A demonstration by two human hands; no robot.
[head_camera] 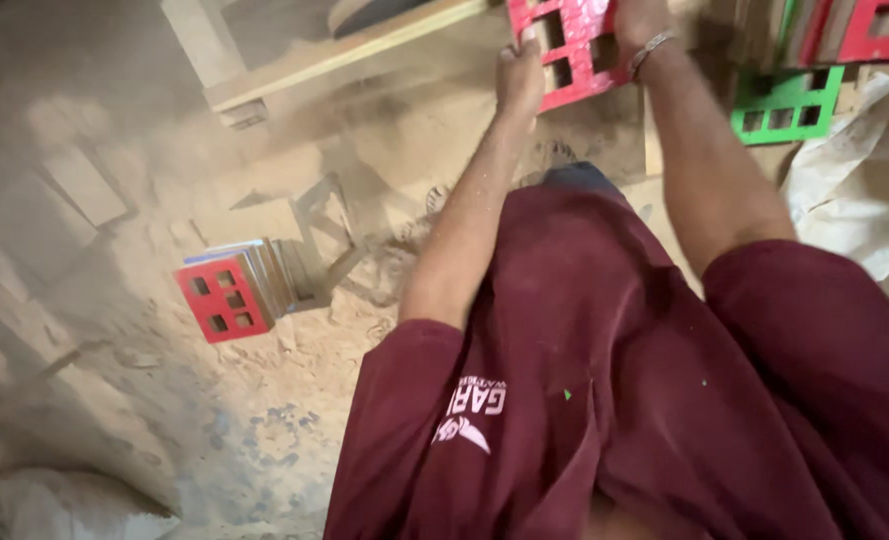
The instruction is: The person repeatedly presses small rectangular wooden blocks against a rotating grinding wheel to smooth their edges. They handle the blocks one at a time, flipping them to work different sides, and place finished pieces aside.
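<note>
My left hand (521, 72) grips the left edge of a red panel with square holes (575, 50) at the top of the head view. My right hand (641, 22) holds the same panel at its right side, with a metal bracelet on the wrist. Both arms stretch forward from my dark red shirt and shorts. The panel's top runs out of frame.
A stack of flat panels with a red holed one on the front (227, 296) stands on the sawdust-covered floor at left. A green holed panel (787, 104) and another red one (880, 30) lean at the top right. A wooden frame (335, 50) lies behind; white sacking (865, 190) at right.
</note>
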